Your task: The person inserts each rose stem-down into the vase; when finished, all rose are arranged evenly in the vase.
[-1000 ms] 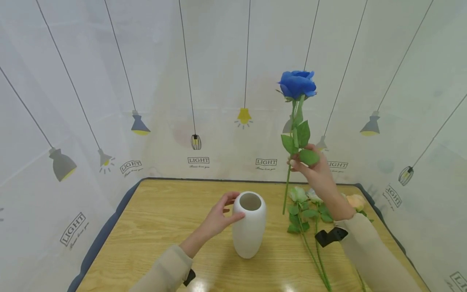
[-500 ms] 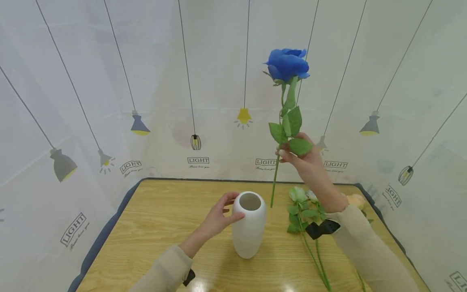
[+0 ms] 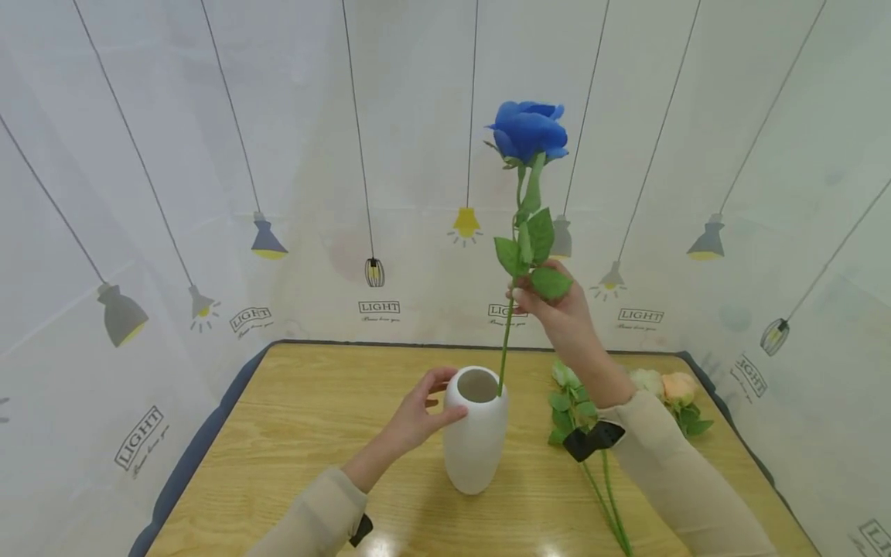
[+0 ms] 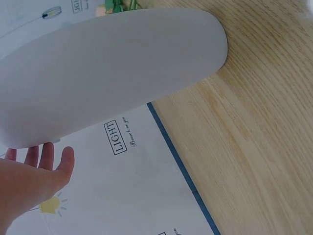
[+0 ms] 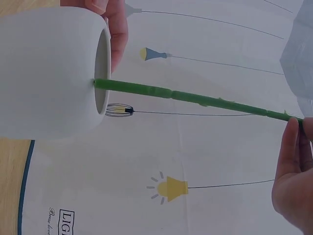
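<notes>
A white vase [image 3: 476, 445] stands upright on the table, its round mouth facing up. My left hand [image 3: 414, 418] holds it near the top from the left, thumb in front and fingers behind. In the left wrist view several fingertips [image 4: 47, 152] show along the vase's wall. My right hand [image 3: 567, 313] pinches the green stem of a blue rose [image 3: 529, 131] just below its leaves, keeping the bloom high above the table. The stem [image 5: 186, 96] slants down to the vase, and its cut end overlaps the rim in the right wrist view.
Right of the vase, a pale green rose [image 3: 565, 374], a whitish rose [image 3: 647, 382] and a peach rose [image 3: 678, 387] lie on the wooden table [image 3: 334, 379], partly hidden by my right arm. A lamp-printed backdrop [image 3: 418, 155] surrounds the table.
My right hand has carried the blue rose leftward, up and then down, bringing its stem end from the vase's right to its rim. My left hand and the vase have stayed put.
</notes>
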{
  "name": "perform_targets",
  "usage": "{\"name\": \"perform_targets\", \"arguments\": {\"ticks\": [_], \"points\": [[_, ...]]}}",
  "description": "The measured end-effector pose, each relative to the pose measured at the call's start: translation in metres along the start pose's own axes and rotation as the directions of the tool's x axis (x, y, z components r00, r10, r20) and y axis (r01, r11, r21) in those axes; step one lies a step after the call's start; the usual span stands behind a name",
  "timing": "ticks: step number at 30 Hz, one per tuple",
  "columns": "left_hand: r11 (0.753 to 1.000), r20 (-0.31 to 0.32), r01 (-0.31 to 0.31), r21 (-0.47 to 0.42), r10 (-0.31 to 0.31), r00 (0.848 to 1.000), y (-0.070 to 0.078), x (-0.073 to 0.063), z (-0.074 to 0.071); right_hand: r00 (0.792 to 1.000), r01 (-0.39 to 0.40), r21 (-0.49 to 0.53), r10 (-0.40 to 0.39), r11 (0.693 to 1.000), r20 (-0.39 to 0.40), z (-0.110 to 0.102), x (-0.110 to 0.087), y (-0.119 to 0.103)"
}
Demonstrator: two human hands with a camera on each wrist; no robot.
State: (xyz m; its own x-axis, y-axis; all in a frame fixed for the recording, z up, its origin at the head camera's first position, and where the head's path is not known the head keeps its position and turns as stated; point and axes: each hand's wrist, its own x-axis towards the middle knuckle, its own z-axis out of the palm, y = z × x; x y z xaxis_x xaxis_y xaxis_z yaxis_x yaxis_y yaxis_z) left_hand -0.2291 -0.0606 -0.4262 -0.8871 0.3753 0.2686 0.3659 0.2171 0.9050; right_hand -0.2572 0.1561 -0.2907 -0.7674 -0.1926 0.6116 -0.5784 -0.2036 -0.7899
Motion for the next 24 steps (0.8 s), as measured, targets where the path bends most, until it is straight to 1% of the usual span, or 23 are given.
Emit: {"name": "perform_targets", "arguments": {"ticks": [2,5,6,8,11,13,20,24], "points": [[1.0,0.002,0.004,0.005,-0.004,1.0,-0.008,0.001,0.001,1.0,0.01,-0.005,-0.01,1.0,-0.012,0.001,0.0,0.002],[1.0,0.001,-0.001,-0.008,0.001,1.0,-0.009,0.002,0.001,1.0,0.02,-0.025,-0.02,0.999,0.002,0.003,-0.001,0.004],[1.0,0.001,-0.006,-0.013,0.006,1.0,-0.008,0.002,0.001,1.0,0.019,-0.035,-0.019,0.999,0.012,0.003,-0.001,0.005],[1.0,0.003,-0.012,-0.01,0.012,1.0,0.0,0.0,0.0,1.0,0.003,-0.046,-0.002,0.999,0.019,0.005,-0.003,0.008],[1.0,0.01,0.0,-0.017,0.0,1.0,0.015,-0.003,-0.001,0.999,-0.04,-0.084,0.042,0.996,0.018,0.009,-0.008,0.015],[1.0,0.016,0.009,-0.01,-0.009,1.0,0.022,-0.005,-0.002,0.998,-0.067,-0.09,0.068,0.994,0.007,0.011,-0.013,0.021],[1.0,0.016,0.024,-0.006,-0.024,1.0,0.021,-0.005,-0.003,0.994,-0.105,-0.116,0.105,0.988,-0.001,0.014,-0.034,0.045],[0.999,0.019,0.038,-0.001,-0.038,0.999,0.021,-0.004,-0.003,0.988,-0.156,-0.124,0.156,0.98,-0.012,0.015,-0.045,0.056]]}}
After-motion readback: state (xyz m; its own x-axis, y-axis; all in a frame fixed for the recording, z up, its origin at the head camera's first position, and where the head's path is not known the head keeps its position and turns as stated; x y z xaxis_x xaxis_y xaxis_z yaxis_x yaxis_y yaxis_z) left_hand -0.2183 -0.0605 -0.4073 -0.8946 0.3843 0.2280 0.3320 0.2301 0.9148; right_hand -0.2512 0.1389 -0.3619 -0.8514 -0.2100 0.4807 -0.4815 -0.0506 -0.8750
